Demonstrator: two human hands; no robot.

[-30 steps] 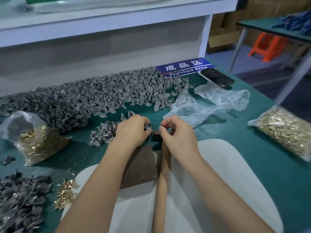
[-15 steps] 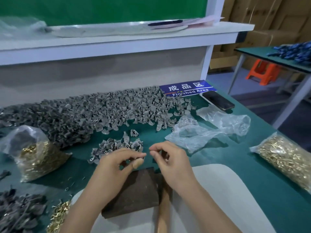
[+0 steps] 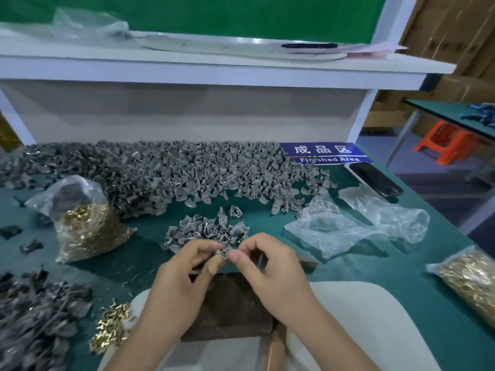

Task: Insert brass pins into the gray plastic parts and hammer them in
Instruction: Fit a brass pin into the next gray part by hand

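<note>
Hands (image 3: 184, 277) higher, pinching gray part (image 3: 224, 253)

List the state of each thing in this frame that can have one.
left hand: pinching the gray part
right hand: fingertips pinched at the part; pin not discernible
gray part: held above the block
dark block: lying flat, nothing on it
left pin bag: open
phone: screen dark
hammer handle: lying untouched

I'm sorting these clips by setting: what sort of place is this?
Most likely a small factory assembly bench. A big heap of gray parts covers the green table, bags of brass pins sit to both sides, and a blue sign reads "Finished Area".
</note>
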